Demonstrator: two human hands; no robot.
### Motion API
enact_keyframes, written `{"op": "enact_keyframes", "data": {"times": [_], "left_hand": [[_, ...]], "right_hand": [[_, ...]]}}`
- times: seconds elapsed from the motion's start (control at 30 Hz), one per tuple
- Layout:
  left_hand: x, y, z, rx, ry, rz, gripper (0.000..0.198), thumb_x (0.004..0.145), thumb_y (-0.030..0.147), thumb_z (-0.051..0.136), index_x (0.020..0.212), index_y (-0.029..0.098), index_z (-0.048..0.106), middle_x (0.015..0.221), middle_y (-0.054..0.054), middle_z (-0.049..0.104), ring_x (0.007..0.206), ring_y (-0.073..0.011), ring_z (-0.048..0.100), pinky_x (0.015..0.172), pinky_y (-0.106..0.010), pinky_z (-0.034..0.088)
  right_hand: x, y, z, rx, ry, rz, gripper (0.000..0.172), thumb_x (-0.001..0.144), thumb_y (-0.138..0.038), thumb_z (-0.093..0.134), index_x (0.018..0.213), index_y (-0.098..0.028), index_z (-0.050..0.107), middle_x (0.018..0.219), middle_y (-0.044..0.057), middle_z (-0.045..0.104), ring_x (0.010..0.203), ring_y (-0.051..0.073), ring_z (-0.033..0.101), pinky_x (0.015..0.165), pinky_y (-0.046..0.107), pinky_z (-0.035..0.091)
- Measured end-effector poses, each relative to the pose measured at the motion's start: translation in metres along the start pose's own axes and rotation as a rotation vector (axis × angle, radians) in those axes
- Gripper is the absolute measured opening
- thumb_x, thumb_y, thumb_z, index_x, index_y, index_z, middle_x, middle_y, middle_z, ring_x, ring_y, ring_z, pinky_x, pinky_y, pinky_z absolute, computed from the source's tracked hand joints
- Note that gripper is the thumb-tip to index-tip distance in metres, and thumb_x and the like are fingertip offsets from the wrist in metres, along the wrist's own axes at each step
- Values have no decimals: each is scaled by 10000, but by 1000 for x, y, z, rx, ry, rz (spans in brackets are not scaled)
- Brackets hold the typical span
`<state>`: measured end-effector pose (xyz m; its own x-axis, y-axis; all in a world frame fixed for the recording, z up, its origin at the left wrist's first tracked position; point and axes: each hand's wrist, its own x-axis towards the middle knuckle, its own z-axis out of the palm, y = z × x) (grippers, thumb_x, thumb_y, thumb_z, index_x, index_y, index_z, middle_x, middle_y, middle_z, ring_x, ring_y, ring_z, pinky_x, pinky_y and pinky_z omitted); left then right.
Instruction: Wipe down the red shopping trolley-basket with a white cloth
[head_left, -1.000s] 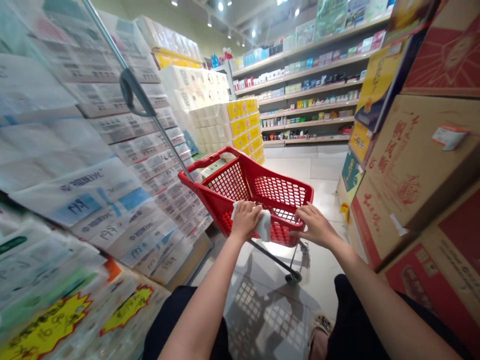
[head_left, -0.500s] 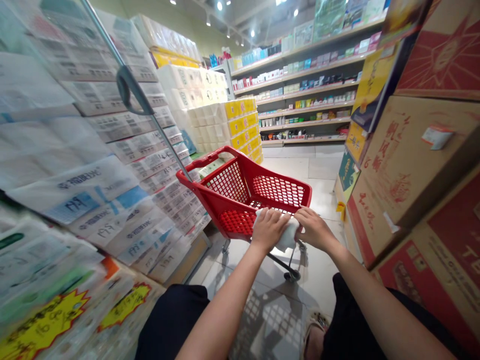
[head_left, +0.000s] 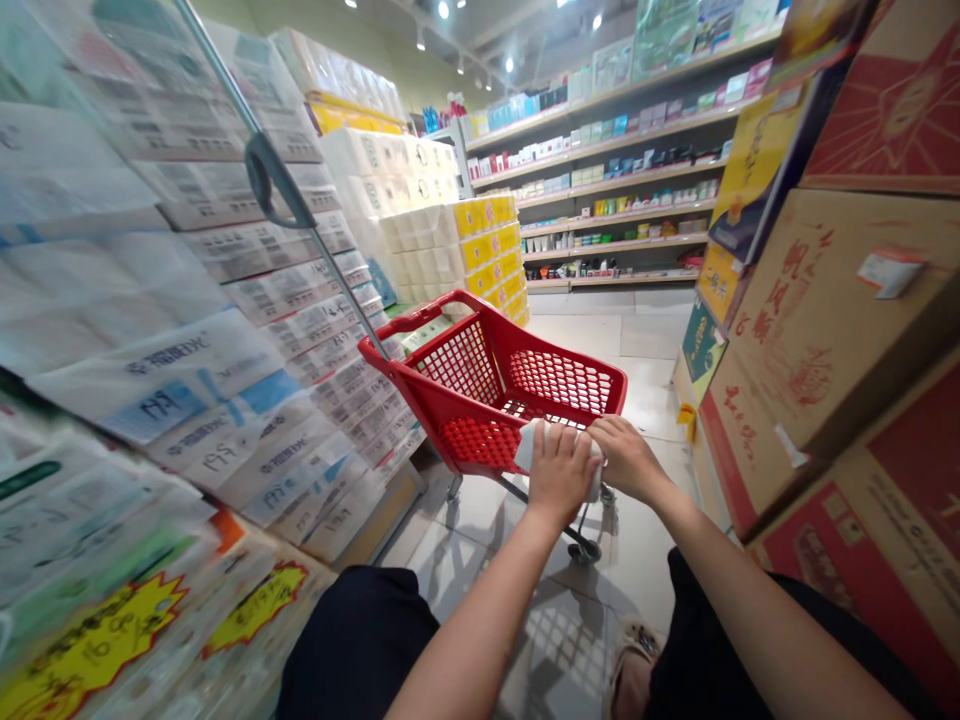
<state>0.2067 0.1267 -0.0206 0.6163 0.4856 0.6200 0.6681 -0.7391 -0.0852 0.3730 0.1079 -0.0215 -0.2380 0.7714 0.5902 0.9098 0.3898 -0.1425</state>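
A red plastic shopping cart [head_left: 450, 400] with latticed walls stands in the aisle. My left hand [head_left: 562, 470] lies over a white cloth [head_left: 529, 445], pressing it against the cart's near side at the corner. The cloth sticks out past the fingers on the left and shows again below the palm. Beside it, my right hand [head_left: 628, 458] has its fingers curled over the cart's rim at the near right corner. Its thumb side almost touches my left fingers. A metal pull rod with a grey loop handle [head_left: 277, 185] rises from the cart's far left end.
Stacked packs of tissue paper [head_left: 217, 400] line the left side, with yellow price tags [head_left: 255, 608] in front. Cardboard cartons [head_left: 832, 330] are piled on the right. Shelves of small goods [head_left: 615, 210] stand at the back. Tiled floor [head_left: 630, 370] shows beyond the cart.
My left hand has slid a little right and down along the cart's side, with the cloth bunched under it. My right hand stays at the corner. The view has shifted slightly.
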Motion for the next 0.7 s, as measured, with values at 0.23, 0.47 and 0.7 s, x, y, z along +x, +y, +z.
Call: {"op": "enact_keyframes", "data": {"times": [0.23,0.47,0.7], "left_hand": [[-6,-98,-24,38,-15,-92,341,982,327,378,1299,266,488,1313,-53,522,1351,-222,358,1185,-491,198],[-9,-44,-8,-36,38,-150,342,950,412,435,1217,221,531,1273,-95,529,1370,-279,324,1182,-558,175],[-11,-34,-6,-86,-56,137,363,960,409,427,1278,245,485,1284,-49,529,1361,-219,345,1200,-484,183]], "right_hand": [[-2,2,-11,31,-6,-3,209,804,-388,629,757,-224,507,846,43,593,854,215,499,786,342,386],[3,-14,0,-39,11,28,133,801,-304,636,810,-222,531,871,45,600,891,223,490,833,350,375],[2,-19,5,-78,-7,7,116,785,-226,630,853,-219,536,901,48,607,902,223,493,870,346,359]]}}
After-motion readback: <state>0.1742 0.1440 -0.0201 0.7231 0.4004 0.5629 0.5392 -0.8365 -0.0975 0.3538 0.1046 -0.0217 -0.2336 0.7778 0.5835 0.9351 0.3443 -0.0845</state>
